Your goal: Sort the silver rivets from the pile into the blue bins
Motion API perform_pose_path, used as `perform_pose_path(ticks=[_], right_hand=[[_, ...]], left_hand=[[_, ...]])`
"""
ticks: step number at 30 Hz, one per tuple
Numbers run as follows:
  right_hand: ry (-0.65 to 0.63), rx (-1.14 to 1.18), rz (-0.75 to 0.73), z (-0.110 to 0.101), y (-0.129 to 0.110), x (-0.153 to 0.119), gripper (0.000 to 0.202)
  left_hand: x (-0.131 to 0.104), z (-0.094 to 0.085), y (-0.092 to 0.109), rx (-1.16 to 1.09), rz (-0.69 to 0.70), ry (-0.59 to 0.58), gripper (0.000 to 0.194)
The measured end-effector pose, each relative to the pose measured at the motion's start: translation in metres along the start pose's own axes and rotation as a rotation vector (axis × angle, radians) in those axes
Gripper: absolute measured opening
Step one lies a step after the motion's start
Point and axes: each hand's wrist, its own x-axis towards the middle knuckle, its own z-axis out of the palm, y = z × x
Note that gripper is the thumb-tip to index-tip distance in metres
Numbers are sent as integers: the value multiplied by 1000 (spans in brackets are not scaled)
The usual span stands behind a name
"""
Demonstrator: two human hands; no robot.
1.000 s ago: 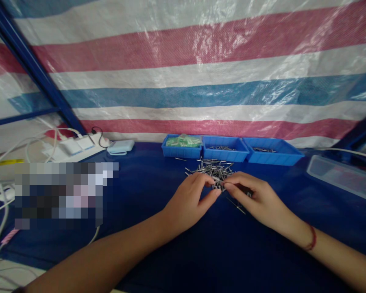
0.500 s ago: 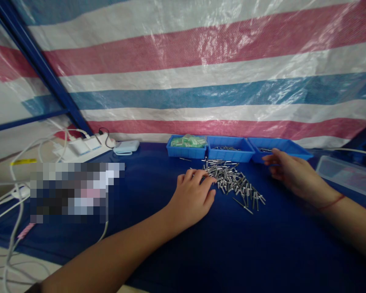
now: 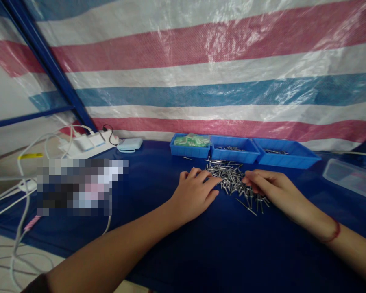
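A pile of silvery metal rivets (image 3: 228, 175) lies on the dark blue tabletop (image 3: 219, 248). My left hand (image 3: 195, 195) rests at the pile's left side, fingers apart and palm down, with nothing seen in it. Over the right side of the pile is my right hand (image 3: 270, 185), its fingers curled together at the rivets; whether they hold one is hidden. Behind the pile stand three blue bins: the left bin (image 3: 190, 152) has green and white packets, while the middle bin (image 3: 234, 155) and the right bin (image 3: 289, 159) each contain some rivets.
At the right is a clear plastic tray (image 3: 350, 179). A white power strip (image 3: 91, 144) with cables and a pale blue case (image 3: 129, 144) are at the back left, near a blurred-out patch. A striped sheet (image 3: 201, 89) hangs behind the table.
My right hand has moved left and down from beside the right bin to the pile, its fingers now more curled. My left hand has stayed by the pile. The view has shifted slightly.
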Motion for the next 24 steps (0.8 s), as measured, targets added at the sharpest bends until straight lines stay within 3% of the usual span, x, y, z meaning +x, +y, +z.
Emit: perform_pose_path(ticks=[4, 24], right_hand=[[-3, -15, -26, 3, -1, -1, 47], [-42, -34, 4, 6, 4, -1, 47]], left_hand=[[2, 1, -1, -28, 60, -22, 25], [3, 0, 1, -14, 33, -8, 16]])
